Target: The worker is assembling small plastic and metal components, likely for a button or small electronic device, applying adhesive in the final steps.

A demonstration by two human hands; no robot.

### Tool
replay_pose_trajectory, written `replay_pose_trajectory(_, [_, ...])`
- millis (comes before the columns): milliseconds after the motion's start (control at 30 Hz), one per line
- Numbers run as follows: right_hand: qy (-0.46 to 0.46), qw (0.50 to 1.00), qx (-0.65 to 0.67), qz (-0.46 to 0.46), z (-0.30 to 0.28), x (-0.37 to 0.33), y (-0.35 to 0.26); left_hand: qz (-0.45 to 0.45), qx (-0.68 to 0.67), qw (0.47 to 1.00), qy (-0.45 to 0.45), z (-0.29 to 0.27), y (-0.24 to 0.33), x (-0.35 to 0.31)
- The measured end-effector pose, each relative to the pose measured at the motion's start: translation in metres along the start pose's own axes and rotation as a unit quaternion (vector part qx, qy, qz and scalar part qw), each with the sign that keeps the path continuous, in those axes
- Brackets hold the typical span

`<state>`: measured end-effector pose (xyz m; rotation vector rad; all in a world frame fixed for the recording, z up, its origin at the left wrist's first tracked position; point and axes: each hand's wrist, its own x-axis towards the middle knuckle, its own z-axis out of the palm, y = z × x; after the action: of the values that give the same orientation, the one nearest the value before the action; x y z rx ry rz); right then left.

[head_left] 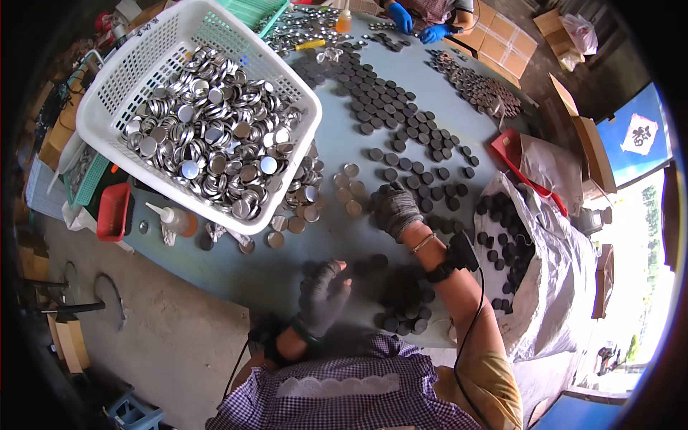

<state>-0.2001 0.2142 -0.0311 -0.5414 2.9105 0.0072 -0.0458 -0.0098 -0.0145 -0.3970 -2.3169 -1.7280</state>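
My left hand, in a dark grey glove with bare fingertips, hovers over the near edge of the table. Its thumb and forefinger stand apart, and nothing shows between them. The gloved right hand reaches farther out, back upward, beside a small group of round silver metal caps. Its fingertips are turned down and hidden from me. Round black discs lie just beyond and to the right of it. Between my forearms, near the table's edge, sits a heap of more black discs, partly blurred.
A white plastic basket full of silver caps stands at left on the blue-grey table. Near it are a squeeze bottle and a red tray. A white sack holds black discs at right. Across the table, a co-worker's blue-gloved hands handle small parts.
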Motion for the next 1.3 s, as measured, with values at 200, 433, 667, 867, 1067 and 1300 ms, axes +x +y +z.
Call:
replay_pose_trajectory(200, [0.32, 0.923, 0.208, -0.042, -0.072, -0.094, -0.053, 0.002, 0.038, 0.995, -0.094, 0.006, -0.004, -0.024])
replay_pose_trajectory(433, [0.406, 0.86, 0.308, 0.023, -0.063, -0.199, -0.076, 0.047, 0.183, 0.972, -0.139, 0.029, -0.002, -0.029])
replay_pose_trajectory(667, [0.377, 0.793, 0.458, 0.136, -0.019, -0.224, -0.08, 0.049, 0.288, 0.942, -0.165, 0.042, -0.028, -0.004])
replay_pose_trajectory(867, [0.372, 0.742, 0.536, 0.154, -0.012, -0.229, -0.083, 0.1, 0.228, 0.954, -0.167, 0.037, 0.0, -0.005])
replay_pose_trajectory(1067, [0.366, 0.707, 0.588, 0.144, -0.012, -0.23, -0.086, 0.07, 0.199, 0.934, -0.288, 0.054, 0.007, -0.041])
replay_pose_trajectory(1300, [0.331, 0.713, 0.596, 0.163, -0.01, -0.233, -0.088, 0.115, 0.096, 0.948, -0.28, 0.052, -0.005, -0.037])
